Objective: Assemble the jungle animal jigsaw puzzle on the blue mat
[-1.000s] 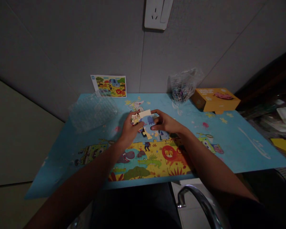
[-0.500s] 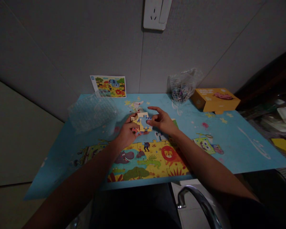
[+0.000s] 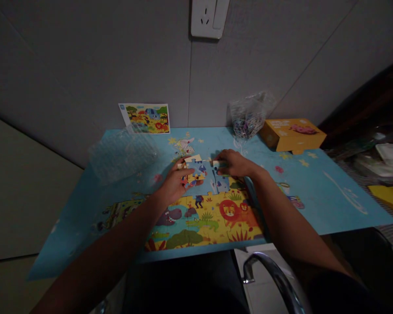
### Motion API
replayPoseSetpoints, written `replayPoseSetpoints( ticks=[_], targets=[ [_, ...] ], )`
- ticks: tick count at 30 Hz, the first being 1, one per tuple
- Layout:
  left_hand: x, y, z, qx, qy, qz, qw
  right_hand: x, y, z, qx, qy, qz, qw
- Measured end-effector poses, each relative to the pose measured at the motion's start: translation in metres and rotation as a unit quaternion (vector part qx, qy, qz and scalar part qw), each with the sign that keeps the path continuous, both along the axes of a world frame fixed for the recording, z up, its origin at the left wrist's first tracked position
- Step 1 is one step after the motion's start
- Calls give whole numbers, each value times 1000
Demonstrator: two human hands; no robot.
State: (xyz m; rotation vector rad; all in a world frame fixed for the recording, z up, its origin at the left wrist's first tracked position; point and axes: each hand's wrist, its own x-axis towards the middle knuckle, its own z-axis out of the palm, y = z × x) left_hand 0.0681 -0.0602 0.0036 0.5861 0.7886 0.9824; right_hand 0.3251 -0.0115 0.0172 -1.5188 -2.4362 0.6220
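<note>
My left hand [image 3: 177, 182] is closed around several jigsaw puzzle pieces [image 3: 195, 169], held just above the upper left of the partly joined puzzle [image 3: 203, 220]. Blue, yellow and cream faces show on those pieces. At the puzzle's upper right, the fingers of my right hand [image 3: 233, 163] grip a puzzle piece [image 3: 218, 164] with a pale edge, partly hidden beneath them. This piece is right above the joined blue pieces [image 3: 221, 185]; whether it is locked in cannot be made out. A lion, a hippo and a crocodile show in the joined part.
A picture card [image 3: 147, 118] leans on the wall at the back left, behind bubble wrap [image 3: 122, 155]. A clear bag of pieces [image 3: 246, 122] and an orange box [image 3: 293, 135] stand at the back right. A chrome chair arm [image 3: 271, 270] is below the table edge.
My right hand has moved right and away from the left hand, taking a piece to the puzzle's upper right. The left hand still holds its pieces in about the same place.
</note>
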Motion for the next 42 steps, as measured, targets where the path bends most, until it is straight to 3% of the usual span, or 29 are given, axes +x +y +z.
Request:
replayPoseSetpoints(
  ticks=[3, 8, 16, 21, 25, 29, 31, 35, 39, 42],
  targets=[
    [1, -2, 0, -4, 10, -2, 1000, 1, 0, 3, 0, 73, -9, 997],
    [3, -5, 2, -9, 27, 7, 1000, 5, -4, 10, -76, 206, -25, 975],
    [4, -6, 1, 3, 22, -5, 1000, 4, -4, 3, -83, 136, 15, 987],
    [5, -7, 3, 2, 36, 4, 999, 6, -1, -1, -123, 236, -16, 964],
    [7, -8, 4, 2, 49, 6, 999, 8, 4, -2, -71, 310, -14, 948],
    [7, -9, 3, 11, 46, 5, 999, 11, 7, 0, 14, 320, -36, 946],
    [6, -9, 2, 6, 41, 5, 999, 12, 4, 5, 21, 307, -6, 951],
    [7, -9, 2, 1, 36, 13, 999, 5, -9, 17, -77, 176, 111, 975],
    [8, -7, 1, 4, 31, 9, 999, -12, -22, 17, -57, -32, 88, 994],
    [7, -8, 2, 1, 33, 8, 999, -20, -27, 14, -41, -82, 73, 993]
  ],
)
